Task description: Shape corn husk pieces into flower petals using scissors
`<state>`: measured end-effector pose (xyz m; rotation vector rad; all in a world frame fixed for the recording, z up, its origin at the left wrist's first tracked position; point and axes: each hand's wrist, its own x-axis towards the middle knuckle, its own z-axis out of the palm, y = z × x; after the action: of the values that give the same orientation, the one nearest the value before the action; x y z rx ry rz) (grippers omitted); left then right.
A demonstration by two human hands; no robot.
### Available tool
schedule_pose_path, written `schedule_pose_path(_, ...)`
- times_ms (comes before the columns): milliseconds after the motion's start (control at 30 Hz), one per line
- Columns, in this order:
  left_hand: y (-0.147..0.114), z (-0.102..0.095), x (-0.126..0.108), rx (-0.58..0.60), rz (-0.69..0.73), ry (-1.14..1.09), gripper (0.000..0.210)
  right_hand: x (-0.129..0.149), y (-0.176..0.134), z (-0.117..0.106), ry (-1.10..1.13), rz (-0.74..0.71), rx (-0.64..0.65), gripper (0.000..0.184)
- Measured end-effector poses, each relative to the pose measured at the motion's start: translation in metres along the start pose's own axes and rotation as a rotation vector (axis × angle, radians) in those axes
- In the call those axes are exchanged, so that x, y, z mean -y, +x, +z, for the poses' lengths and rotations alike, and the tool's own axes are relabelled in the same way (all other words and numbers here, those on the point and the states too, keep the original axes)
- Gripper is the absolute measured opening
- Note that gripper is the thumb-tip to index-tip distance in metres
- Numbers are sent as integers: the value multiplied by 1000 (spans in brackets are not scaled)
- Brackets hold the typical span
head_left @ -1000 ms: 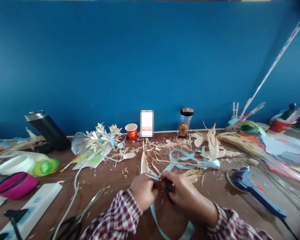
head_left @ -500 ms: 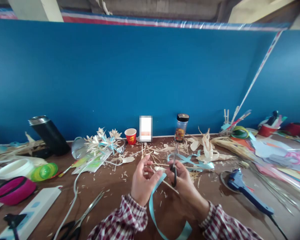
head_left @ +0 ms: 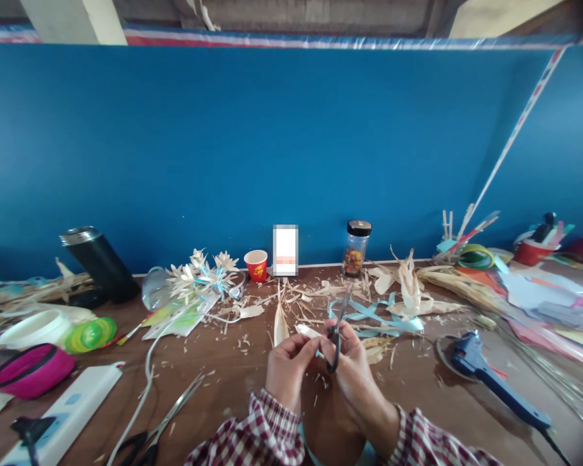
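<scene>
My left hand [head_left: 287, 369] is closed in a pinch, thumb against fingers, on a pale piece of corn husk [head_left: 308, 331]. Another pointed husk leaf [head_left: 280, 320] stands out just beyond its knuckles. In my right hand [head_left: 357, 369] are small scissors [head_left: 335, 346] with dark handles, blades pointing up and away from me. The fingertips of both hands nearly meet, and what lies between them is partly hidden. Below the hands a light blue ribbon [head_left: 308, 446] shows only in part, behind my wrists and sleeves.
Husk scraps and blue ribbon [head_left: 369, 310] litter the table behind my hands. Larger scissors [head_left: 168, 414] and a power strip [head_left: 68, 414] lie left; a blue glue gun [head_left: 495, 382] lies right. A red paper cup [head_left: 257, 266], lidded jar [head_left: 357, 249] and husk flowers [head_left: 204, 275] stand farther back.
My left hand has gone from loosely spread fingers to a pinch near the right fingertips. The blue ribbon has dropped mostly out of sight, and a pointed husk leaf now shows upright.
</scene>
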<state>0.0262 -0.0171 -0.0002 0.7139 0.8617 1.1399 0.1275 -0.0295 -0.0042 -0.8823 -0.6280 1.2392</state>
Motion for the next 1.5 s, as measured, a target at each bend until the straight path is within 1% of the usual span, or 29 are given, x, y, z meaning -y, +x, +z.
schedule_pose_path(267,2,-2,-2,-53,6,59,27,2,-4,2,-3,8,-14,46)
schedule_pose_path(433,0,0,-8,-14,14,63,28,2,-3,1,-14,19,-5,45)
schedule_pose_path(567,-1,0,-11,-25,28,112,27,-1,-1,-1,-19,6,11,47)
schedule_pose_path(700,0,-2,-10,-16,8,142,26,0,-2,0,-29,14,-3,47)
schedule_pose_path(833,-1,-4,-10,-18,26,153,26,5,-4,4,-73,-29,10,44)
schedule_pose_path(933,1,-5,-11,-51,38,146,29,6,-3,3,-120,-50,60,44)
schedule_pose_path(1033,7,-9,-16,-122,25,41,30,6,-2,-1,-207,-53,109,46)
schedule_pose_path(1100,12,-12,-21,-176,20,-26,29,6,-3,-3,-276,-30,136,45)
schedule_pose_path(1167,16,-15,-26,-222,27,-69,29,5,-6,-5,-320,27,192,41)
schedule_pose_path(1267,18,-17,-31,-269,49,-99,30,3,-11,-5,-307,129,319,38)
schedule_pose_path(1400,15,-13,-32,-301,76,-89,25,-2,-18,-3,-275,227,464,37)
schedule_pose_path(1500,13,-10,-30,-320,57,-90,24,-2,-21,-1,-280,280,529,37)
